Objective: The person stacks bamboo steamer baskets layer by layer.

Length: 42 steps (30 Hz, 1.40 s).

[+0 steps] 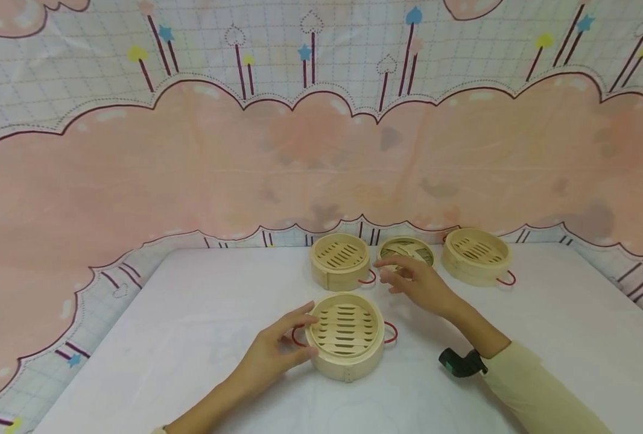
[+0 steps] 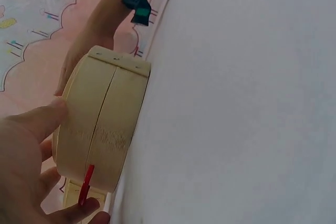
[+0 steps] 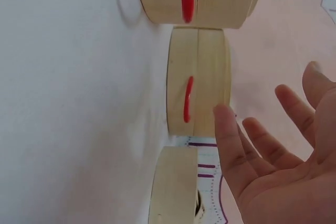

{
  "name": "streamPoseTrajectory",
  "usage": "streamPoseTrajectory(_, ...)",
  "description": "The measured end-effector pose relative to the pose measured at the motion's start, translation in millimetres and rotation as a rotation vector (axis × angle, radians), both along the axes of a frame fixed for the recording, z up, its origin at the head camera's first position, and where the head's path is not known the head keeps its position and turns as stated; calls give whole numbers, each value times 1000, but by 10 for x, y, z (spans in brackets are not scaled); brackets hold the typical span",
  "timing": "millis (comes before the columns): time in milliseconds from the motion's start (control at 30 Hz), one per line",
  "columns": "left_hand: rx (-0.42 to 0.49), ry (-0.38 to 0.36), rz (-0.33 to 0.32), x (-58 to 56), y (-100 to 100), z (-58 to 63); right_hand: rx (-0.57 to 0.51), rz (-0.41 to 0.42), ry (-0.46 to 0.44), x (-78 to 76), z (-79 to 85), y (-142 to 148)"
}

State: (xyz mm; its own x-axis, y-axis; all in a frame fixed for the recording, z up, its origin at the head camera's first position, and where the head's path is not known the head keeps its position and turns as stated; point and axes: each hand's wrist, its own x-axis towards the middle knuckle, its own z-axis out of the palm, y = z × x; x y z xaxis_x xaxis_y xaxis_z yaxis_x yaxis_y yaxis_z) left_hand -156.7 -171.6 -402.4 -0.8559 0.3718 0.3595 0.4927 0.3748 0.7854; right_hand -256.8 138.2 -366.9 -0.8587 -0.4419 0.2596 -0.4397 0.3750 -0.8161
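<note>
A round bamboo steamer basket [image 1: 345,328] with a slatted inside and red side handles sits near the middle of the table. My left hand [image 1: 272,343] holds its left side, thumb at the front and fingers toward the back, with one red handle [image 2: 86,184] between them. My right hand [image 1: 416,283] hovers behind and to the right of that basket, fingers loosely spread, holding nothing. It partly covers a woven bamboo lid [image 1: 406,245]. In the right wrist view, the hand's fingers [image 3: 228,140] stand apart from the baskets.
At the table's back stand a second steamer basket [image 1: 340,262], left of the lid, and a third [image 1: 476,256], right of it, both with red handles. A patterned cloth [image 1: 300,157] hangs behind the white table [image 1: 191,301]. A dark strapped device [image 1: 461,363] is on my right wrist.
</note>
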Motion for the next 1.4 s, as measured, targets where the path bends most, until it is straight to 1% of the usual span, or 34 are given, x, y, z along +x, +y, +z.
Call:
streamPoseTrajectory(100,7,-22,15,35,5,-23,-16,-7,-9,-65,-21,-35)
streamPoseTrajectory(200,48,-11,8,35,-5,-65,-35,-5,-34,-114,-49,-75)
streamPoseTrajectory(367,102,88,-25,-20,-32,-160,-59,-13,-81,-146,-63,-152)
streamPoseTrajectory(467,112,136,-37,-48,-40,-192,-55,-14,-83,-156,-58,-212)
streamPoseTrajectory(567,116,160,-40,-46,-35,-180,-31,-3,-52,-173,-60,-271)
streamPoseTrajectory(667,122,169,-40,-7,-16,-113,8,-9,-1,-182,-62,-309)
streamPoseTrajectory(733,128,171,-38,22,-6,-60,36,-31,27,-187,-64,-323)
streamPoseTrajectory(800,126,176,-40,29,-5,-38,59,-42,58,-201,-76,-330)
streamPoseTrajectory(967,127,150,-48,-38,-46,-129,88,-25,116,-232,-126,-336)
streamPoseTrajectory(1000,127,139,-48,-33,-42,-111,93,-21,116,-230,-137,-334)
streamPoseTrajectory(1067,132,123,-52,-42,-45,-120,104,-21,115,-225,-155,-330)
streamPoseTrajectory(1200,130,125,-57,-61,-44,-124,110,-5,115,-235,-190,-313)
streamPoseTrajectory(1233,130,125,-59,-84,-55,-160,109,1,121,-242,-195,-309)
streamPoseTrajectory(1267,127,134,-61,-90,-54,-160,107,8,123,-248,-202,-304)
streamPoseTrajectory(1400,116,141,-54,-70,-42,-117,98,38,144,-271,-223,-300)
